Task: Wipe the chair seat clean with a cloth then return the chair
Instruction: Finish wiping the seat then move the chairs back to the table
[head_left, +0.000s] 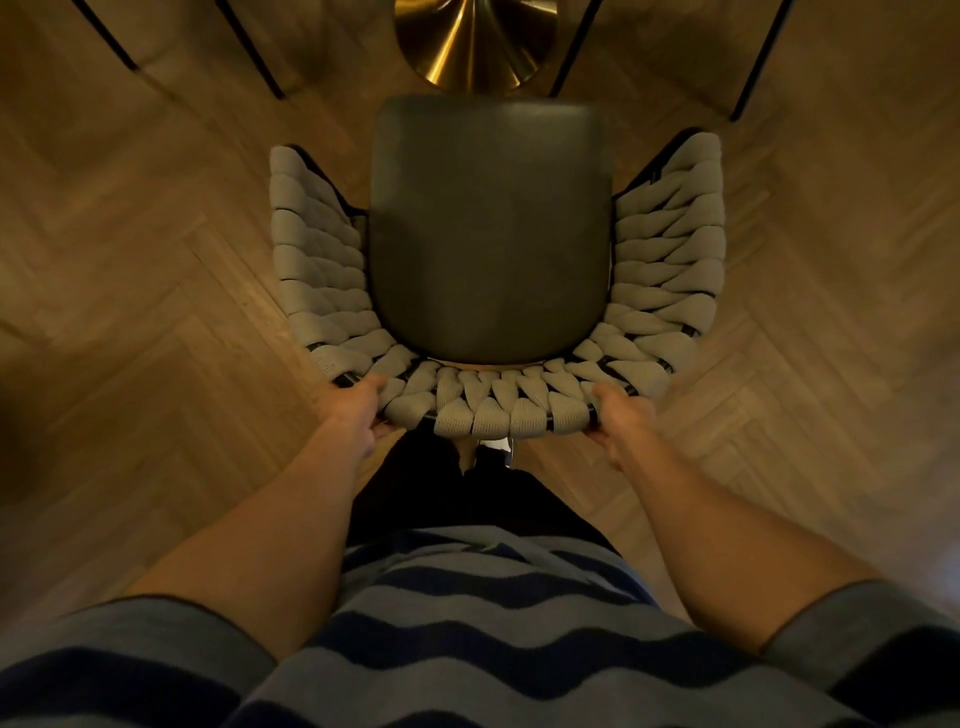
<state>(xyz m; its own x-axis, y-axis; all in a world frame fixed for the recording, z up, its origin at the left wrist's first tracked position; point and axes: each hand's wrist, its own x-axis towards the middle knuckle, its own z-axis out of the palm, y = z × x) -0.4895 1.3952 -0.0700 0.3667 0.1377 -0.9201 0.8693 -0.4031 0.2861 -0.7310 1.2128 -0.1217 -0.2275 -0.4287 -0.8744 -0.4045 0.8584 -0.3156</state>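
chair (493, 249) with a dark padded seat (488, 228) and a curved back of thick grey woven cord (488, 410) is seen from directly above, standing on a herringbone wood floor (130, 234). the top rail of the back is gripped at both ends of its curve: the left hand (356, 410) is wrapped over the rail at the left rear corner, fingers curled under it, and the right hand (618, 415) is closed round the rail at the right rear corner in the same way. both arms are held out straight from a blue-and-navy striped top (467, 649).

bare floor is shown along both flanks of the chair, beside the woven sides. ahead, the seat's front edge is met in the frame by a round brass pedestal base (472, 47), and thin black legs (260, 57) of other furniture are angled in at either side of it; whether seat and base touch cannot be told. behind the chair, dark trousers and a shoe tip (493, 449) are visible just beneath the back rail.

no writing or labels can be read.
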